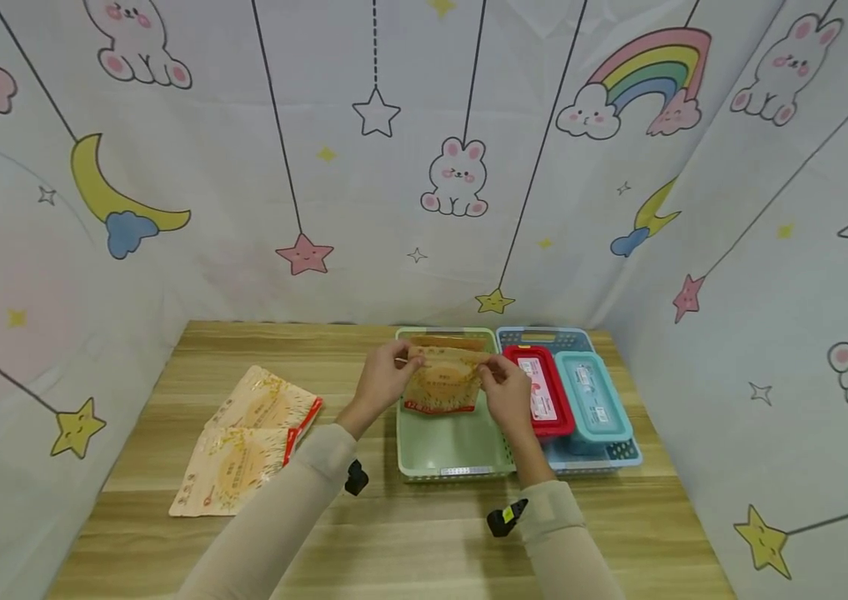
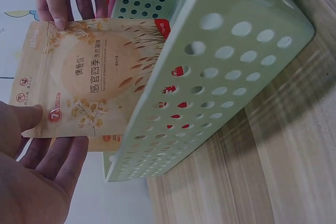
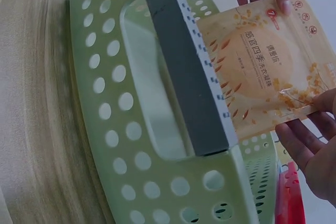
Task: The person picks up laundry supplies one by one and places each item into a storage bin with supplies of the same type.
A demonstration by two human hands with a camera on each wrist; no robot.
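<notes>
A tan printed pouch [image 1: 442, 379] with a red lower edge is held by its upper corners, its lower end inside a green perforated basket [image 1: 454, 447]. One corner is pinched between the thumb and fingers of the left hand [image 1: 384, 379], the opposite corner between those of the right hand [image 1: 509, 392]. Behind it, another pouch [image 2: 105, 143] is mostly hidden from view. Just beside, a red box [image 1: 541, 390] and a turquoise box [image 1: 593, 396] are set side by side in a blue basket [image 1: 569, 339]. On the desk [image 1: 412, 546], to the left, two similar pouches [image 1: 232, 471] are laid flat, the farther partly covered by the nearer. The scene is backed by a white cloth [image 1: 393, 183] printed with rabbits, stars and a rainbow.
</notes>
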